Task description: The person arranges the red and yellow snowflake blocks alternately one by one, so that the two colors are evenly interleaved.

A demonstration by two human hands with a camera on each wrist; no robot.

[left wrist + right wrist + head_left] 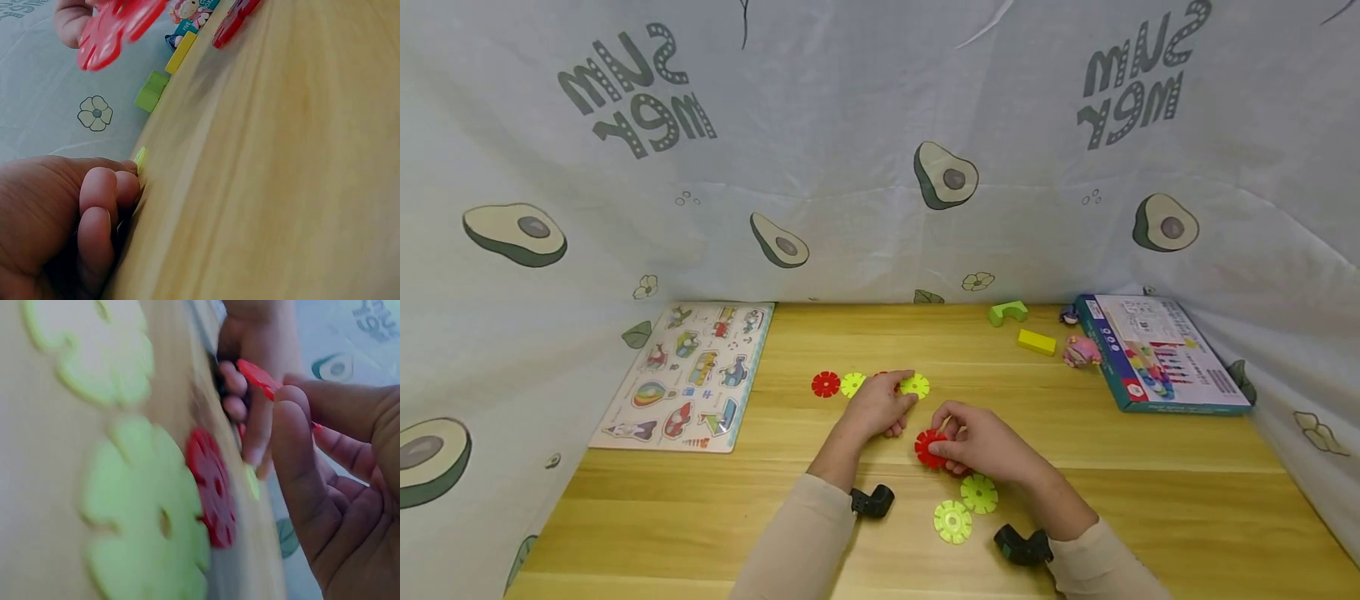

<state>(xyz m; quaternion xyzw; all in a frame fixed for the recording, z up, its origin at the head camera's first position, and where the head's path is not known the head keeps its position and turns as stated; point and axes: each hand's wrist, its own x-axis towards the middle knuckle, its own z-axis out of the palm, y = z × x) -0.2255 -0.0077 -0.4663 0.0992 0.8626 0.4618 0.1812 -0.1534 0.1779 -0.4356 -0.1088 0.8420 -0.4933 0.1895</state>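
Beyond a wood-grained counter (625,533), pale cloth printed with avocados (850,100). At far left, a flat picture board (700,367); at far right, a flat printed box (1172,350) near a pink toy figure (1081,352), a yellow oblong block (1037,342) and a green arched block (1008,312). Across the middle, a row of notched plastic discs: red (820,384), yellow (852,383), a mostly hidden red and, at the right end, a yellow disc (919,386). Left hand (880,404) grasping that last disc, index finger at its far edge and thumb at its near edge, other fingers curled. Right hand (988,442), nearer and to the right, pinching a raised red notched disc (927,447), tilted. Close by on the counter, another red disc (215,503), with two yellow-green discs (952,522) nearer. For a tidy placing, pinch lightly by the rim, brace the yellow disc, level the red one before lowering, and avoid nudging neighbours.
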